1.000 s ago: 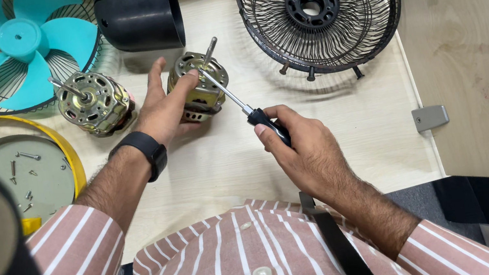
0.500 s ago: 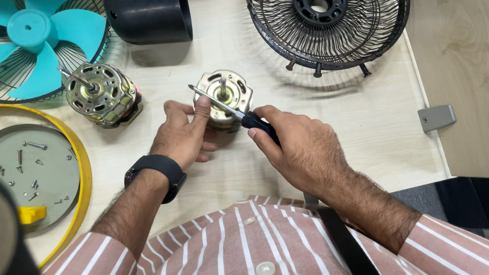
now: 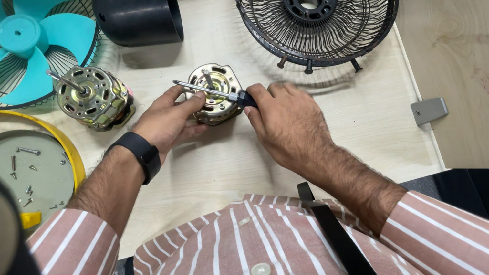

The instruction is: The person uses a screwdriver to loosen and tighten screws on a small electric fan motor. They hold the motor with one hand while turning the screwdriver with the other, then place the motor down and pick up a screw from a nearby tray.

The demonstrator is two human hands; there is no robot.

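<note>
While resting on the pale bench [image 3: 348, 134] just ahead of the striped shirt, fan motor [image 3: 216, 93] sits squarely between the two hands, shaft end turned up toward the camera. Left hand [image 3: 166, 120] closed around the motor's left flank, thumb and fingers touching the metal housing, black wristband behind it. Right hand [image 3: 288, 124] clamped on the dark handle of a screwdriver [image 3: 211, 92], just beside the motor's right edge.

Long axis of the screwdriver: near level, running right to left across the top of the motor, tip past the shaft on the left side, near the left thumb. Handle end nearer the right hand, tip end nearer the left. Whether the tip seats in a screw head: cannot tell, too small.

Further off on the bench: second motor [image 3: 93, 96] to the left, apart from both hands; teal fan blade [image 3: 20, 45] lying in a wire guard at far left; black wire guard [image 3: 315, 5] at upper right; black cylindrical housing [image 3: 136, 10] between them; round tray [image 3: 59, 186] with loose screws at the left edge, yellow ring around it.
</note>
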